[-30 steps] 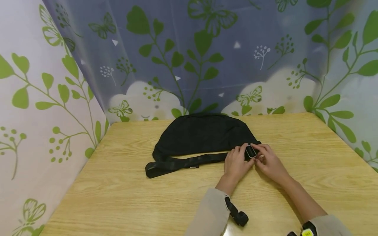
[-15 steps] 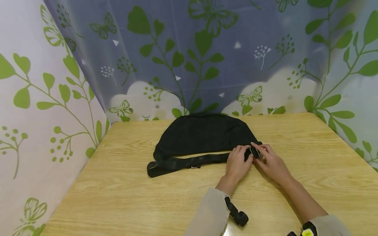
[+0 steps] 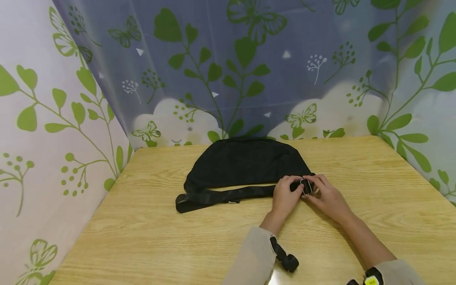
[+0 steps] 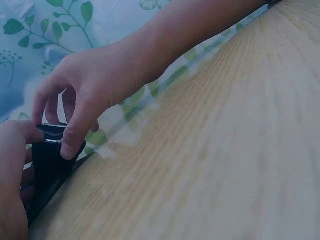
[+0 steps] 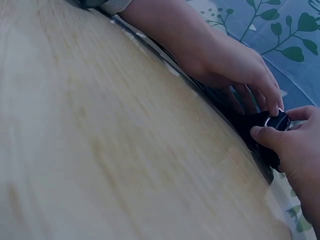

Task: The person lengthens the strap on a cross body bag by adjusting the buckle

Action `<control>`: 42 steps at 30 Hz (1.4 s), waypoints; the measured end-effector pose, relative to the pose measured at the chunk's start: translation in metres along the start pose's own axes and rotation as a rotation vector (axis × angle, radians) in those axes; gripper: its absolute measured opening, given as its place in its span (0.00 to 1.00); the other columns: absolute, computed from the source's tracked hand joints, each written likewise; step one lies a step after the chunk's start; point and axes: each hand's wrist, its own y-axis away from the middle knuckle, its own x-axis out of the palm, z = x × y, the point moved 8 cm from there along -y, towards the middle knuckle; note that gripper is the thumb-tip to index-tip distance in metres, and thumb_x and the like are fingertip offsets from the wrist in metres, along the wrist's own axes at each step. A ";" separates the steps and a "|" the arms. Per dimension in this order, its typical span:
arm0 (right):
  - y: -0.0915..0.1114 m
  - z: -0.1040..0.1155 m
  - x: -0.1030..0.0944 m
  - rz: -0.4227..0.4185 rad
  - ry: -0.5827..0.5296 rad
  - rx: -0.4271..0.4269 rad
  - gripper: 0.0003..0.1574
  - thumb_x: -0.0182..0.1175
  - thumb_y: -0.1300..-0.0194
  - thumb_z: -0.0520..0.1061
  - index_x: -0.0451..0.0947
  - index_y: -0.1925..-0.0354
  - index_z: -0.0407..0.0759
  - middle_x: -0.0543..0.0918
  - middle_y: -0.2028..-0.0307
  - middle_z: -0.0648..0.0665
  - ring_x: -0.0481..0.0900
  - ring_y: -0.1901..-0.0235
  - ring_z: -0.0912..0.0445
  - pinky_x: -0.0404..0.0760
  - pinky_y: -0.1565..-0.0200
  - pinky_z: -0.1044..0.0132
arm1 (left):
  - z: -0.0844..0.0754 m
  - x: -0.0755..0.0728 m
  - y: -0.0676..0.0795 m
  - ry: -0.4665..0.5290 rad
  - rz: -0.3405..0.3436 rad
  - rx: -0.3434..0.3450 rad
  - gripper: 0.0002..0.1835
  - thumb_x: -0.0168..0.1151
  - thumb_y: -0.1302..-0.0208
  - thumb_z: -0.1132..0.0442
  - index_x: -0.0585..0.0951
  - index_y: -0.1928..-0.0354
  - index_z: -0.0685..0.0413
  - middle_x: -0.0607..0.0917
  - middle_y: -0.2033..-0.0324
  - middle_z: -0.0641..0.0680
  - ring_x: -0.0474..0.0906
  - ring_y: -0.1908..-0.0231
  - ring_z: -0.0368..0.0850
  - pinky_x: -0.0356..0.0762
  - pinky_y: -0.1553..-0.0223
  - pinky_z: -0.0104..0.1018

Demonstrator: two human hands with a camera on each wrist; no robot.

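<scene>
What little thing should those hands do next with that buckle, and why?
Probably ease the black strap slightly through the silver-edged buckle: the left hand and right hand both have fingers at it, and the strap lies loosely on the table, doubled back at its left end.

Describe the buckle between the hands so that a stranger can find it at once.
On the wooden table lies a black bag with a black strap. Along the strap, between the left hand and right hand, sits the buckle, its shiny squarish frame bright against dark cloth.
</scene>
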 end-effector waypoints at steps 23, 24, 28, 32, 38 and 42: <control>0.000 -0.002 0.001 0.007 -0.054 0.049 0.42 0.74 0.62 0.33 0.72 0.45 0.37 0.73 0.51 0.39 0.72 0.70 0.56 0.68 0.70 0.76 | 0.004 -0.009 -0.004 -0.251 0.029 0.043 0.07 0.58 0.37 0.57 0.83 0.61 0.47 0.80 0.64 0.43 0.72 0.60 0.38 0.67 0.56 0.28; 0.000 -0.002 0.001 0.006 -0.057 0.047 0.42 0.74 0.62 0.33 0.72 0.45 0.37 0.73 0.51 0.39 0.72 0.70 0.56 0.69 0.70 0.75 | 0.004 -0.009 -0.004 -0.237 0.033 0.052 0.07 0.58 0.37 0.58 0.83 0.61 0.47 0.80 0.64 0.43 0.72 0.60 0.38 0.68 0.56 0.28; -0.001 -0.001 0.001 0.008 -0.066 0.038 0.42 0.74 0.62 0.33 0.72 0.45 0.38 0.74 0.51 0.40 0.73 0.69 0.56 0.70 0.70 0.73 | 0.001 -0.010 -0.005 -0.200 0.050 0.091 0.08 0.58 0.37 0.57 0.83 0.60 0.49 0.80 0.64 0.44 0.72 0.60 0.37 0.68 0.57 0.26; 0.000 0.000 0.000 0.022 -0.063 0.028 0.42 0.74 0.63 0.34 0.73 0.45 0.38 0.76 0.52 0.41 0.74 0.68 0.56 0.72 0.70 0.70 | -0.001 -0.009 -0.004 -0.181 0.087 0.100 0.09 0.58 0.37 0.57 0.83 0.59 0.49 0.80 0.63 0.44 0.72 0.60 0.37 0.67 0.58 0.24; 0.001 0.002 0.002 0.040 -0.056 0.021 0.42 0.74 0.63 0.35 0.73 0.45 0.39 0.76 0.52 0.41 0.74 0.67 0.56 0.73 0.70 0.66 | -0.002 -0.008 -0.003 -0.191 0.113 0.104 0.09 0.58 0.36 0.57 0.83 0.58 0.49 0.79 0.63 0.43 0.71 0.60 0.35 0.67 0.59 0.23; 0.000 0.003 0.002 0.027 -0.057 0.020 0.42 0.74 0.63 0.35 0.73 0.45 0.38 0.76 0.53 0.42 0.73 0.68 0.56 0.71 0.70 0.69 | -0.001 -0.011 -0.003 -0.244 0.060 0.095 0.08 0.58 0.36 0.56 0.83 0.60 0.48 0.80 0.63 0.43 0.72 0.61 0.36 0.67 0.58 0.25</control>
